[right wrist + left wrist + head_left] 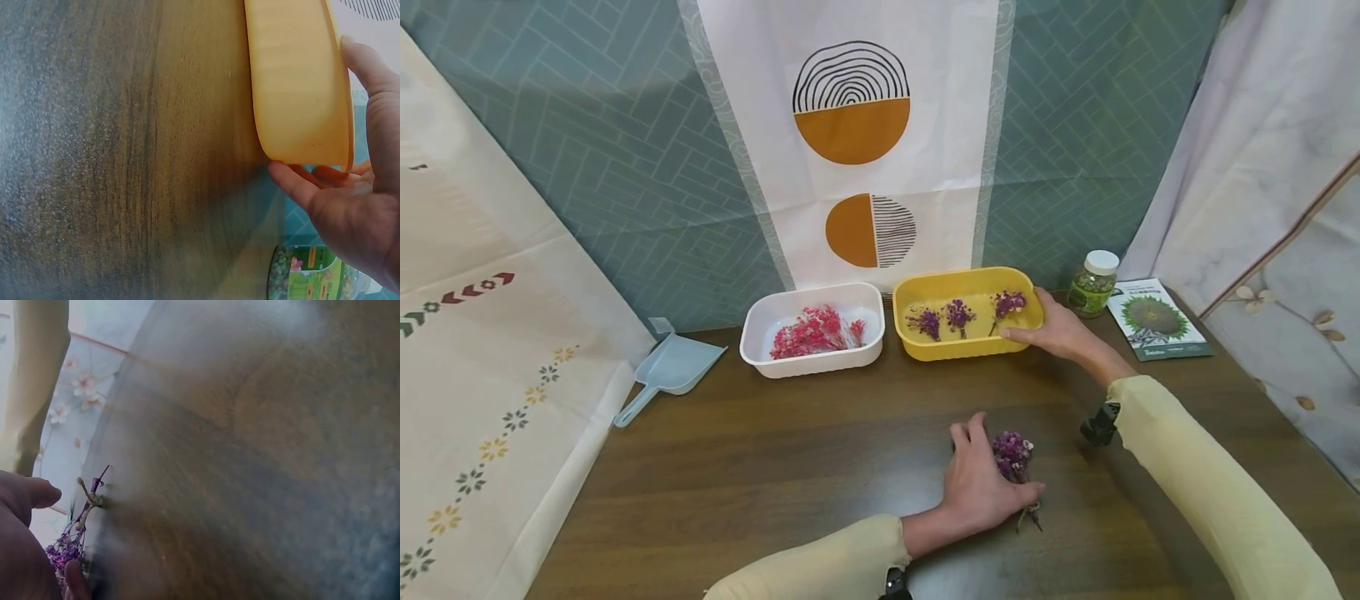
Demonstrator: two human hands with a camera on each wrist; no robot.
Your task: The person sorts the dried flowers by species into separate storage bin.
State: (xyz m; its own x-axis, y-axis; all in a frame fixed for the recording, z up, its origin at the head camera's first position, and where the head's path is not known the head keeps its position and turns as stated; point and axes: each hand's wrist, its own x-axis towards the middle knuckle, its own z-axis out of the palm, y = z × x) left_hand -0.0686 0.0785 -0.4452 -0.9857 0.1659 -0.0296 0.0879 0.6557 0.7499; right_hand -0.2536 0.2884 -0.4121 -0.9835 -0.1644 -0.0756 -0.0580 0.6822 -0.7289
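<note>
My right hand (1062,327) holds the right end of a yellow plastic basket (961,349), thumb over the front rim. In the right wrist view its fingers curl round the end wall of the basket (303,94). Three small bunches of purple dried flowers (958,315) lie inside. Lower down, my left hand (977,487) is spread beside another bunch of purple dried flowers (1013,454) on the table. Its thumb reaches across above the tied stems. The left wrist view shows the thumb (45,492) apart from the stems and a fingertip at the purple blossoms (60,553).
A white basket (816,365) with pink dried flowers (816,329) stands left of the yellow one. Farther left lies a light-blue dustpan (679,367). At the back right are a white-lidded jar (1092,287) and a flat packet (1157,321) with a round green plant picture.
</note>
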